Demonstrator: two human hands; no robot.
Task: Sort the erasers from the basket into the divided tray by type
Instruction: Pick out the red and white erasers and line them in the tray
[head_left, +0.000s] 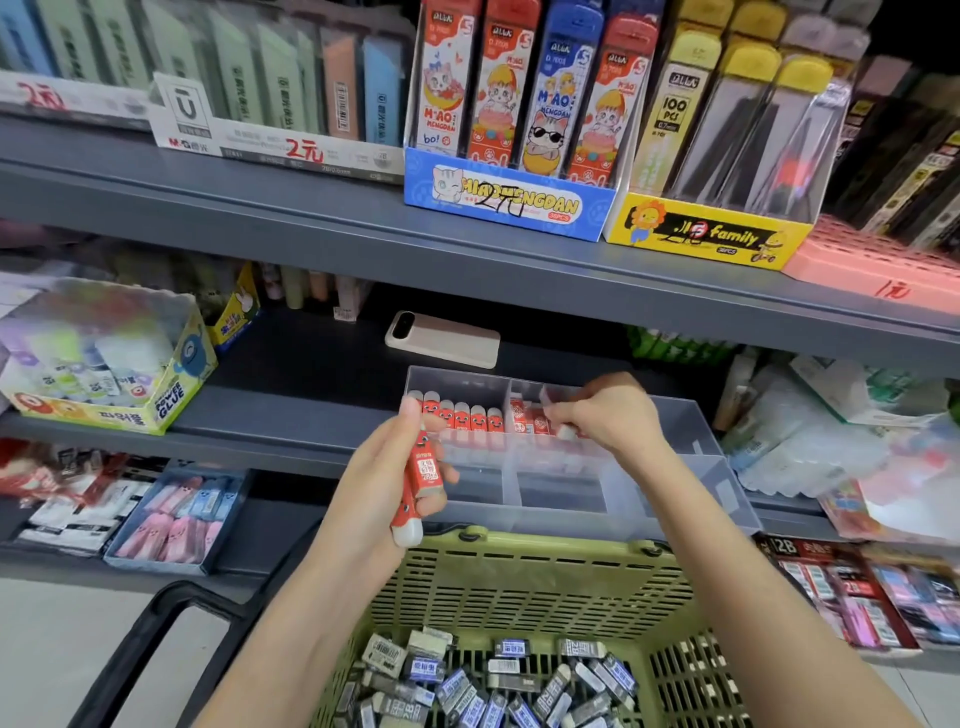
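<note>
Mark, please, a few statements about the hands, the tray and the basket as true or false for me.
1. The left hand grips red-sleeved white erasers. True.
2. The green slotted plastic basket is empty. False: it holds many grey and blue-labelled erasers.
3. The right hand is at the clear plastic divided tray. True.
4. The tray's front compartments are packed. False: they look empty; red-sleeved erasers stand in its back compartments.
5. A pale rectangular phone lies on the grey shelf behind the tray. True.

red-sleeved erasers (423, 470) | olive-green slotted basket (524, 587) | clear tray (691, 431)
</note>
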